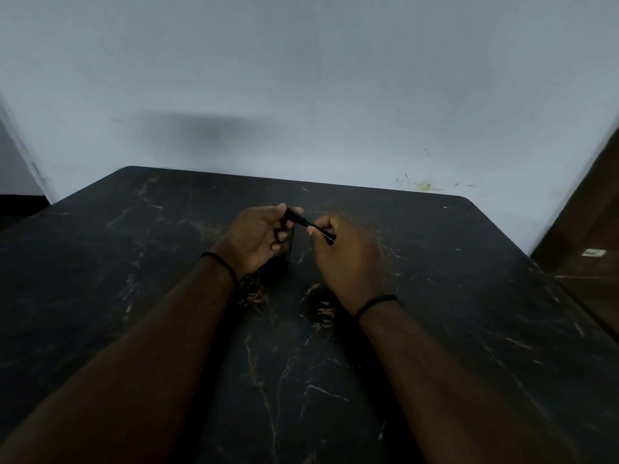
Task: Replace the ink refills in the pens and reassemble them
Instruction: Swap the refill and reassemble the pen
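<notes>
A black pen (303, 222) is held level above the dark marbled table (134, 296), near its far middle. My left hand (258, 239) grips the pen's left end between thumb and fingers. My right hand (345, 256) pinches the right part, whose end (330, 238) sticks out past the fingers. A thin dark piece (290, 249) hangs down below my left hand; whether it is a refill or another pen part is too dark to tell.
The table's far edge meets a pale blue-grey wall (301, 78). A brown wooden door or cabinet (589, 236) stands at the right. Both wrists wear thin black bands.
</notes>
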A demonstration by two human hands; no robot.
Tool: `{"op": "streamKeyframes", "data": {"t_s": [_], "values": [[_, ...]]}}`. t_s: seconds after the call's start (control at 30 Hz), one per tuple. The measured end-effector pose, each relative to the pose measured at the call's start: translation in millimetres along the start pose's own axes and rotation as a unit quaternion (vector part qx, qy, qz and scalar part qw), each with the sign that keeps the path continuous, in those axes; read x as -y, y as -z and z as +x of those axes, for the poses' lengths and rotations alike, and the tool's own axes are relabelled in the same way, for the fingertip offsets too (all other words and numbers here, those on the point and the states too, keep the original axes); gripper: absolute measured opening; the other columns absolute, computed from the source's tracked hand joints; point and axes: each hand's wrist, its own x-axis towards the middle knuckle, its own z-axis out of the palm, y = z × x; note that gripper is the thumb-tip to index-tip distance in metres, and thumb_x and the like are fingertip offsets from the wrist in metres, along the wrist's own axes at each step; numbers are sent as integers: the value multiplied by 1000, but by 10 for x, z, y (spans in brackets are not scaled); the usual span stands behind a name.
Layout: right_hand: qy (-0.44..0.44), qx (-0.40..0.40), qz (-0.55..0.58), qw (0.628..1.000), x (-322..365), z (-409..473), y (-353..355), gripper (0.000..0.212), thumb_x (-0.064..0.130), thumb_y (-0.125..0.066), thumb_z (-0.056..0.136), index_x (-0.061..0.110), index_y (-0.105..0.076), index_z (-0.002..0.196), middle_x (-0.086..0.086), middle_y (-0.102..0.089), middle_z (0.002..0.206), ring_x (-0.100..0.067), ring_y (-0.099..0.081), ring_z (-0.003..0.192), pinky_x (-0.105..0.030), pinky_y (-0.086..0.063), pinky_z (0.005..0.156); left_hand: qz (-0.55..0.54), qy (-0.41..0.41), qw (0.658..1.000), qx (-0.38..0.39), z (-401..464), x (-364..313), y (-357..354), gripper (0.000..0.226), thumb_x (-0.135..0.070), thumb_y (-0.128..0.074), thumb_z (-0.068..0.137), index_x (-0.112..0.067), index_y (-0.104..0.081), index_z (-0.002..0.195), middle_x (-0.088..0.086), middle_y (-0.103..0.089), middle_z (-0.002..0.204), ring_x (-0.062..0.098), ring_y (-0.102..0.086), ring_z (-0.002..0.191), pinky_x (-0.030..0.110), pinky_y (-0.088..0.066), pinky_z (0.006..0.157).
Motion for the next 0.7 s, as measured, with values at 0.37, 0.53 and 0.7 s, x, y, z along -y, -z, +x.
{"op": "streamKeyframes", "data": {"t_s": [0.37,0.53,0.7], "values": [[-4,-31,31,999,-5,5,-79,13,27,-68,89,20,-66,78,6,-64,71,-11,-59,67,-32,-50,61,-32,-28,999,-1,-11,44,-113,29,-20,-37,106,-4,-61,100,3,-44,69,7,-35,48,18,-26,40],[0,-36,35,999,32,-25,-75,12,25,-68,90,21,-66,79,7,-63,70,-8,-57,65,-27,-44,58,-24,-22,999,-4,-11,37,-109,30,-20,-37,106,-4,-62,101,2,-45,67,8,-34,49,19,-27,39],[-4,-35,29,999,75,-65,-57,12,25,-67,92,20,-65,80,9,-61,70,-7,-55,65,-26,-42,58,-29,-25,999,-10,-23,54,-148,30,-21,-37,106,-5,-62,100,2,-44,67,8,-33,49,19,-26,39]]}}
